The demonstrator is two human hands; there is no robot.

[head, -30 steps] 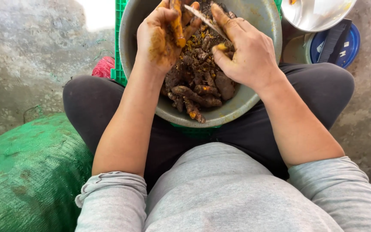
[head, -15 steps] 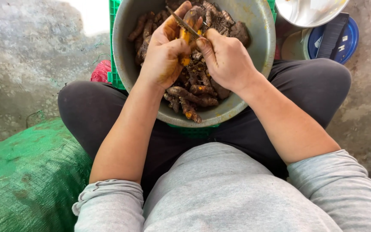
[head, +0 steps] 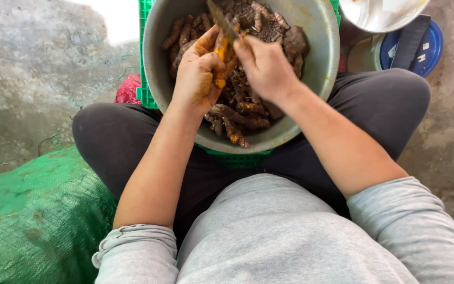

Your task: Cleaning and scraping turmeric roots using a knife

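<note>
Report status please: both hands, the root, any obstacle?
Left hand grips orange root. Right hand holds knife on it. Above metal bowl; nothing blocking.

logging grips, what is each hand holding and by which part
Left hand wraps the lower part of an orange root; right hand holds a knife by its hidden handle.

The left hand [head: 198, 73] holds an orange root [head: 220, 50] over the metal bowl [head: 321, 79] while the right hand [head: 266, 68] presses a knife [head: 222, 23] against it.
</note>
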